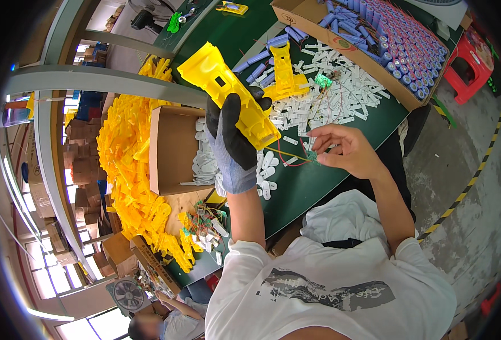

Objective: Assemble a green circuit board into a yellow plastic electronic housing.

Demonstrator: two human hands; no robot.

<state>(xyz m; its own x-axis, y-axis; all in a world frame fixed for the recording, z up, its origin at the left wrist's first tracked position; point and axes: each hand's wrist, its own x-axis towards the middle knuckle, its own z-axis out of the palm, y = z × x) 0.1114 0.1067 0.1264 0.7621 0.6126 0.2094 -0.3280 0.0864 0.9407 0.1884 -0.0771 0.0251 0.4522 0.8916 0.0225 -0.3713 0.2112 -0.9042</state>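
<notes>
My left hand (230, 139), in a grey glove with black palm and fingers, is closed around a yellow plastic housing (251, 122), which it holds tilted above the table. At the housing's lower end, red and yellow wires run across to a small green circuit board (311, 156). My bare right hand (347, 150) pinches that board between thumb and fingertips. Beyond the hands, another yellow housing (284, 76) lies among small white plastic strips (352, 85). A second green board (323, 80) with thin wires rests on those strips.
At the back right stands a cardboard box (349, 54) of blue cylindrical cells (403, 54). A large pile of yellow housings (128, 164) and an open box (158, 150) of white pieces are at left. Grey metal posts (109, 79) cross the left side. Another person (182, 317) sits lower left.
</notes>
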